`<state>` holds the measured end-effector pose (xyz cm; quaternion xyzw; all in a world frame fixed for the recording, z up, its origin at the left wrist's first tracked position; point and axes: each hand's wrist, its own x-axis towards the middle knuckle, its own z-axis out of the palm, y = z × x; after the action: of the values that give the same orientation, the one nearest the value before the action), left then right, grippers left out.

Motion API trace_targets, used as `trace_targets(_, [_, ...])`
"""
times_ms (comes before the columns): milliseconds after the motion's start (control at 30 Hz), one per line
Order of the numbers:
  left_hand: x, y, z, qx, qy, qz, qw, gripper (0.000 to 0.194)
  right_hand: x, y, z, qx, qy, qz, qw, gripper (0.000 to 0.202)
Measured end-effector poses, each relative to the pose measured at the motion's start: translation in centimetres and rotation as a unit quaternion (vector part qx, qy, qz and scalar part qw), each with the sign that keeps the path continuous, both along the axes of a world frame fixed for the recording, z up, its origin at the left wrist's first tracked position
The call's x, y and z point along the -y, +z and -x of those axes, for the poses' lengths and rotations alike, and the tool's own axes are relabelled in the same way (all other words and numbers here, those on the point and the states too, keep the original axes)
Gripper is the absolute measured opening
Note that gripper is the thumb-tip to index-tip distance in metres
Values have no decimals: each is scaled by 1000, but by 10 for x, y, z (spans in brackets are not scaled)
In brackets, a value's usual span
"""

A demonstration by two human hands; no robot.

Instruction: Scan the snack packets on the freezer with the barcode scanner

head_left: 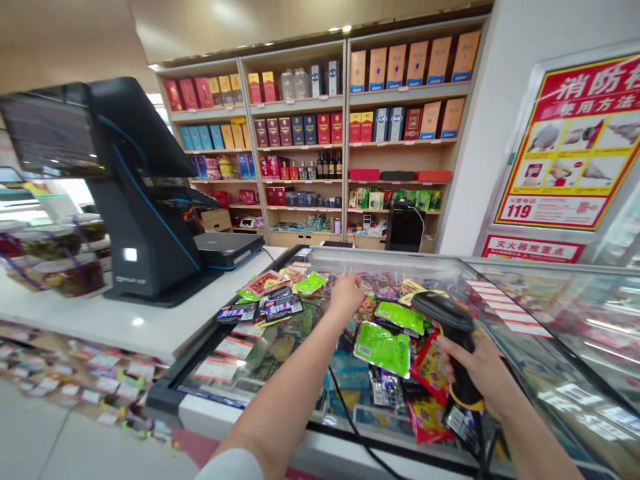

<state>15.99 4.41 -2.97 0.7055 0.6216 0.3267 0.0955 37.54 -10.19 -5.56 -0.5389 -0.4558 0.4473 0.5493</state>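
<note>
My right hand (480, 370) is wrapped round the grip of a black barcode scanner (445, 317), its head tipped toward the left over the snack packets. My left hand (347, 293) reaches forward across the glass lid, fingers curled down among the packets; what they hold, if anything, is hidden. Between the hands lie a bright green packet (384, 348) and another green packet (400, 317). Red packets (431, 370) lie below the scanner. Left of my left hand is a loose pile with dark packets (281, 307) and a small green packet (311, 283).
A glass-topped freezer (270, 347) spans the front. On the white counter (150, 327) at left stand a checkout terminal (150, 200) and tubs of food (70, 267). A black cable (345, 407) trails over the freezer edge. Shelves of boxed goods (300, 130) stand behind.
</note>
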Motion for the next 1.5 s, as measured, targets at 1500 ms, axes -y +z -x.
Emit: trace_targets(1500, [-17, -53, 151, 351, 113, -110, 923, 22, -45, -8, 150, 223, 124, -55, 965, 27])
